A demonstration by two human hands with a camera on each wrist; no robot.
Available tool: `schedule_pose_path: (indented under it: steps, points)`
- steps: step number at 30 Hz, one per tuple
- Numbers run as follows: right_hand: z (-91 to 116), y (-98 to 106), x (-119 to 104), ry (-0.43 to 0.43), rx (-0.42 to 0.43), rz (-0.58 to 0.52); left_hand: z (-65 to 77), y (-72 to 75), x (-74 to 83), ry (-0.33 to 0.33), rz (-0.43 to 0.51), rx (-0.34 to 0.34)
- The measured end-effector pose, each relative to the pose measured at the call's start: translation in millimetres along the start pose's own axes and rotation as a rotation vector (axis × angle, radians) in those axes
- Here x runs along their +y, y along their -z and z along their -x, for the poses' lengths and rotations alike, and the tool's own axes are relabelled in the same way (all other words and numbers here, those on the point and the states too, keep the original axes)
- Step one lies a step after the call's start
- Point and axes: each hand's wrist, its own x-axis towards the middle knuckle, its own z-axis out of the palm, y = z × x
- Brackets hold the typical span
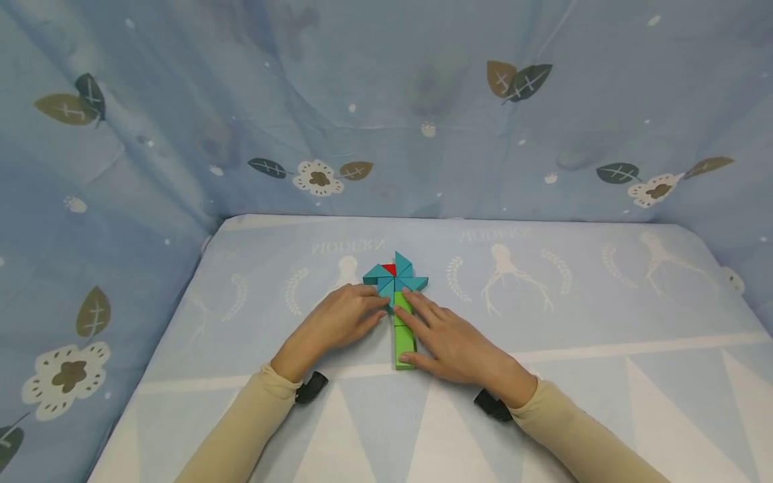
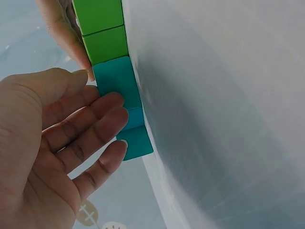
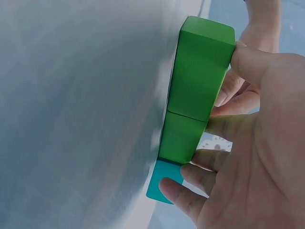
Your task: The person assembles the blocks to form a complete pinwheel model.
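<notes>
Teal triangular blocks [image 1: 402, 267] lie together on the table in a pinwheel shape, with a red triangular block [image 1: 389, 269] at the upper left. Below them runs a stem of green blocks [image 1: 404, 349], a longer one [image 3: 198, 71] and a shorter one [image 3: 183, 139], end to end. My left hand [image 1: 344, 315] has its loosely bent fingertips against the side of the teal blocks [image 2: 116, 76]. Lying along the right side of the stem, my right hand [image 1: 453, 342] touches the green blocks with thumb and fingers and reaches a teal block [image 3: 164, 179] with a fingertip.
A pale patterned cloth [image 1: 543, 315] covers the table. Blue fabric walls [image 1: 386, 107] with leaf and flower prints rise behind and at the sides. Each wrist carries a dark strap-on device, such as the one at the left wrist [image 1: 311, 388].
</notes>
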Motion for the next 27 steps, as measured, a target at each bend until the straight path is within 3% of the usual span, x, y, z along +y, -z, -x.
schedule_pose_path:
  steps: [27]
  points:
    - [-1.9,7.8,4.1,0.008,0.01,0.013,-2.1,6.4,-0.8,0.0,-0.02,0.026]
